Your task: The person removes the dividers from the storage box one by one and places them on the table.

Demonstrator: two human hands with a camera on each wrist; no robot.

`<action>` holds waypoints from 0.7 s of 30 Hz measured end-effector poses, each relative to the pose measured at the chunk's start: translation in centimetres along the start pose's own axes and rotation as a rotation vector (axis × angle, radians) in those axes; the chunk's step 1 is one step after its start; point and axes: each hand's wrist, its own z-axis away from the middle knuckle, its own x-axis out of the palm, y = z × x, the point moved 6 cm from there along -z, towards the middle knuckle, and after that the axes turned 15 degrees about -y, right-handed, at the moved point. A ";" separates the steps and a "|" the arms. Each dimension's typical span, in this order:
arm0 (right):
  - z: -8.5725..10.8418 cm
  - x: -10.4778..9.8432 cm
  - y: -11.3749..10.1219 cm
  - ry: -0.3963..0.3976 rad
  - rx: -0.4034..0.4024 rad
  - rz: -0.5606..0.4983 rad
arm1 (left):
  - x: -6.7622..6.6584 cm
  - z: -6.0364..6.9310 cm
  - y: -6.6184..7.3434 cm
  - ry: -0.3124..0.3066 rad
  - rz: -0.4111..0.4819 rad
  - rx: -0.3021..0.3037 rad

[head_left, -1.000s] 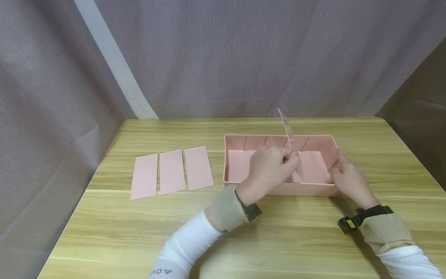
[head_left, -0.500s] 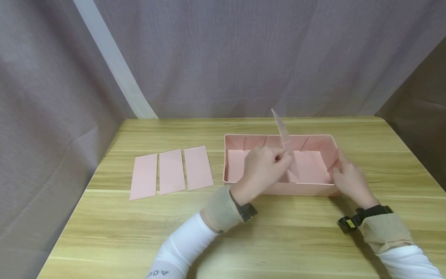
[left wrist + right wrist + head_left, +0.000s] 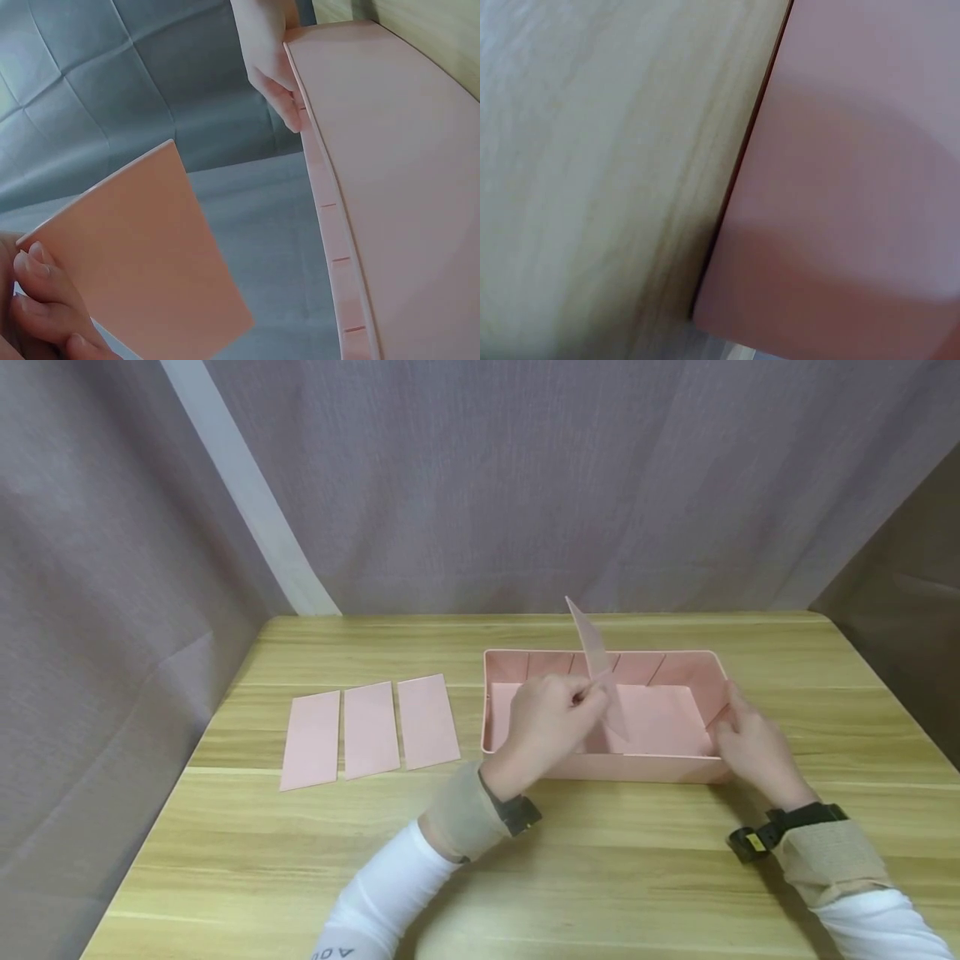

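Observation:
A thin pink divider panel [image 3: 588, 639] is pinched in my left hand [image 3: 551, 714], tilted above the long pink storage box [image 3: 637, 768]. In the left wrist view, curled fingers [image 3: 49, 296] hold the panel [image 3: 150, 247] by one end, and it stands apart from the box rim. My right hand [image 3: 753, 747] grips the right end wall of the box, its thumb over the rim; its lower fingers are hidden. Narrow slots line the inner walls. Only the box's outer wall [image 3: 855, 187] and some tabletop show in the right wrist view.
Three more pink panels, left [image 3: 310, 741], middle [image 3: 371, 731] and right [image 3: 427, 721], lie flat in a row left of the box. All rest on a wooden table [image 3: 600, 877]. Grey curtains [image 3: 480, 485] hang behind it.
My left hand has moved steadily left along the box, carrying the divider panel with it. The right hand, the box and the three lying panels have stayed in place.

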 end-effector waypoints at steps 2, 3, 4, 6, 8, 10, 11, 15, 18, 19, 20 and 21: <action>0.0 0.0 0.0 0.003 -0.004 0.002 | -0.1 0.0 -0.1 0.000 0.004 -0.006; 0.0 0.0 0.0 0.002 -0.004 0.003 | -0.1 0.1 -0.2 -0.002 0.017 -0.010; 0.0 0.0 0.0 0.002 -0.003 0.004 | -0.2 0.1 -0.3 -0.001 0.019 -0.012; 0.0 0.0 0.1 0.001 -0.002 0.005 | -0.3 0.1 -0.4 0.001 0.038 -0.019; -0.1 0.0 0.1 -0.001 -0.003 0.003 | -0.5 0.2 -0.5 0.012 0.054 -0.016; -0.1 0.0 0.1 0.001 -0.007 -0.002 | -0.6 0.3 -0.7 0.025 0.058 -0.011; -0.1 0.0 0.1 0.001 -0.008 -0.005 | -0.7 0.3 -0.7 0.028 0.064 -0.010; -0.1 0.1 0.1 -0.005 -0.015 -0.020 | -0.8 0.4 -1.1 0.030 0.091 -0.021; -0.1 0.1 0.0 -0.007 -0.016 -0.022 | -0.9 0.4 -1.4 0.021 0.115 -0.039; -0.1 0.1 0.0 -0.008 -0.015 -0.022 | -0.9 0.4 -1.5 0.020 0.120 -0.043; -0.1 0.1 0.0 -0.009 -0.014 -0.021 | -0.9 0.4 -1.6 0.021 0.119 -0.044; -0.1 0.1 0.0 -0.009 -0.012 -0.019 | -1.0 0.4 -1.7 0.022 0.119 -0.046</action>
